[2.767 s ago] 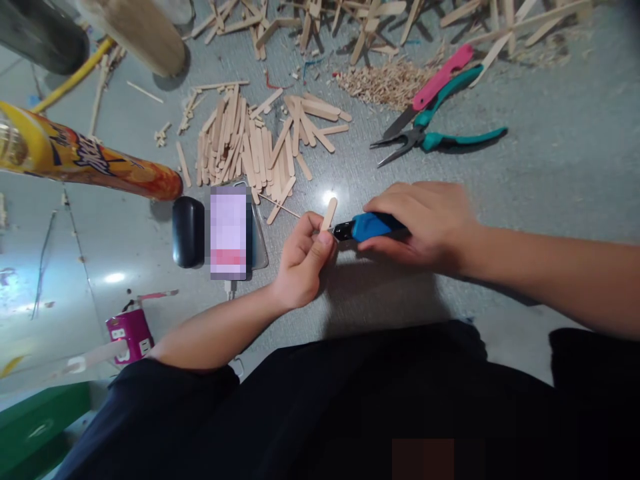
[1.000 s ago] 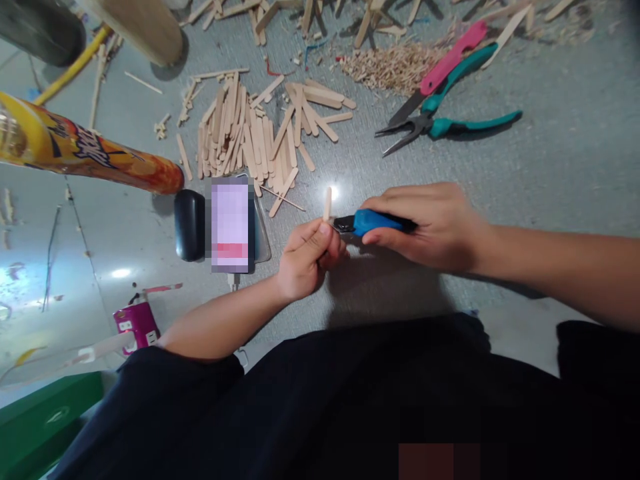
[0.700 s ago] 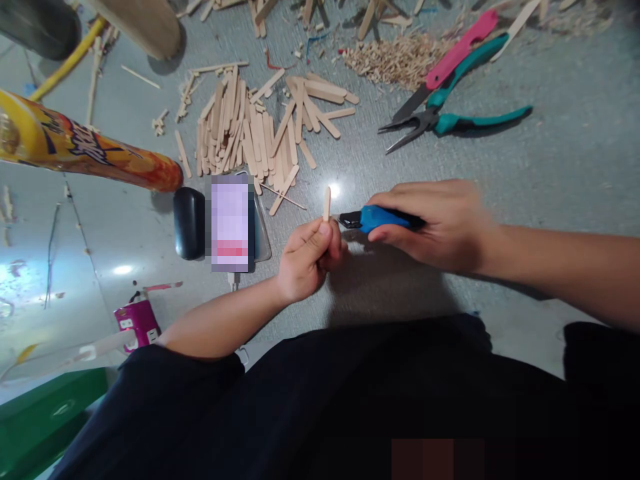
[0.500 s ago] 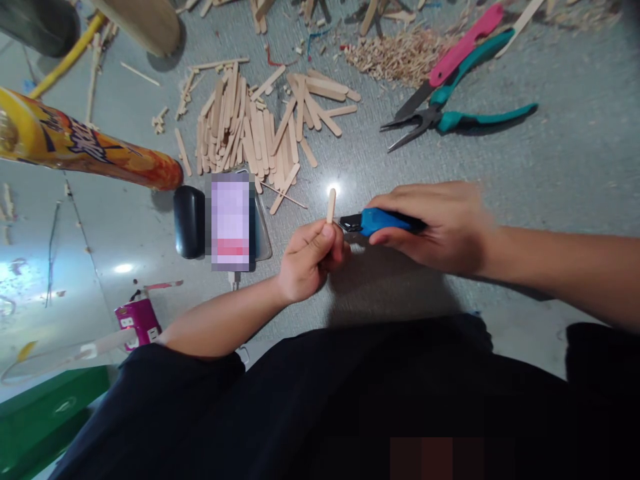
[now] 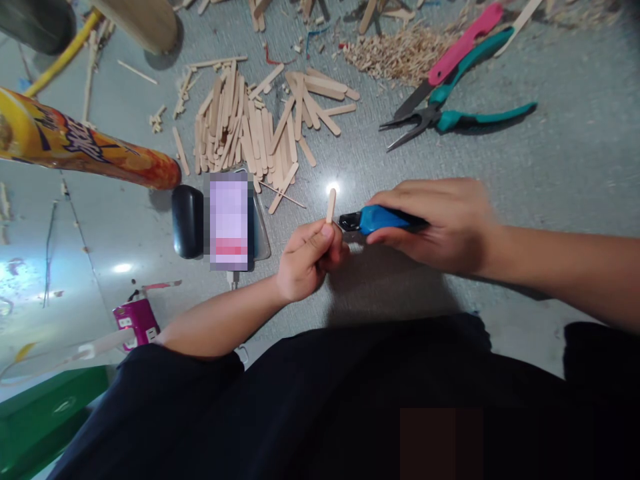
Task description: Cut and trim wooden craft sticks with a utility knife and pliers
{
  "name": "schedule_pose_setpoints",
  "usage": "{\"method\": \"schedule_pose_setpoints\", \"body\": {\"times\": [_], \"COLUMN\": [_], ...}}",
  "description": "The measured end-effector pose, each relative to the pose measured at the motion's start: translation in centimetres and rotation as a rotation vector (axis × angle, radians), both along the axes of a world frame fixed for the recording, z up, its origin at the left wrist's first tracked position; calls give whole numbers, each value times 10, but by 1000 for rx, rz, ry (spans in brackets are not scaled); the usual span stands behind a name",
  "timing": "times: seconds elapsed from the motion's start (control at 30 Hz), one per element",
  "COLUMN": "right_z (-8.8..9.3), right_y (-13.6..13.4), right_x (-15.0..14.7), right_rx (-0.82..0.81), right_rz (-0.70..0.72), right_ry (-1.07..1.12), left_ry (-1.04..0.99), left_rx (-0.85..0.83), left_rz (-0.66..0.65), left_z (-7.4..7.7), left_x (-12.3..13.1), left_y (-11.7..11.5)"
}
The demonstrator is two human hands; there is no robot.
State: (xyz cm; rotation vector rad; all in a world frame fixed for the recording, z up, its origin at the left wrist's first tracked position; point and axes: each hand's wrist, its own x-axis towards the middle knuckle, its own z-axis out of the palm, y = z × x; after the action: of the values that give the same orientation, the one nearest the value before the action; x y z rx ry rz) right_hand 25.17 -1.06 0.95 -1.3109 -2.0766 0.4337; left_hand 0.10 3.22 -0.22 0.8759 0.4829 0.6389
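Observation:
A wooden craft stick (image 5: 331, 205) stands up out of my left hand (image 5: 313, 257), pinched between thumb and fingers; its lower part is hidden by them. My right hand (image 5: 440, 223) is wrapped round a blue and black utility knife (image 5: 384, 219). The knife's black tip points left at the stick, close beside my left fingertips; I cannot tell whether the blade touches the wood. Beyond my left hand lies a loose pile of craft sticks (image 5: 260, 137).
Teal-handled pliers (image 5: 460, 120) and a pink-handled folding knife (image 5: 465, 45) lie beyond my right hand, near wood shavings (image 5: 395, 53). On the left are a phone (image 5: 229, 220), a dark oval case (image 5: 187, 221), an orange-yellow can (image 5: 100, 143) and a purple power adapter (image 5: 136, 323).
The utility knife has drawn back very slightly from the stick, to the right. My left hand keeps the same hold, and the view has shifted a little.

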Motion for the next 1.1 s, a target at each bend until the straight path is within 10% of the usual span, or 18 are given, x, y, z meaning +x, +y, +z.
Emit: {"method": "schedule_pose_setpoints", "body": {"times": [1.1], "right_z": [-2], "right_y": [0], "right_x": [0], "right_rx": [48], "right_rz": [129], "right_ry": [177], "left_ry": [4], "left_rx": [131], "left_rz": [-68], "left_z": [5], "left_x": [-6], "left_y": [-2]}}
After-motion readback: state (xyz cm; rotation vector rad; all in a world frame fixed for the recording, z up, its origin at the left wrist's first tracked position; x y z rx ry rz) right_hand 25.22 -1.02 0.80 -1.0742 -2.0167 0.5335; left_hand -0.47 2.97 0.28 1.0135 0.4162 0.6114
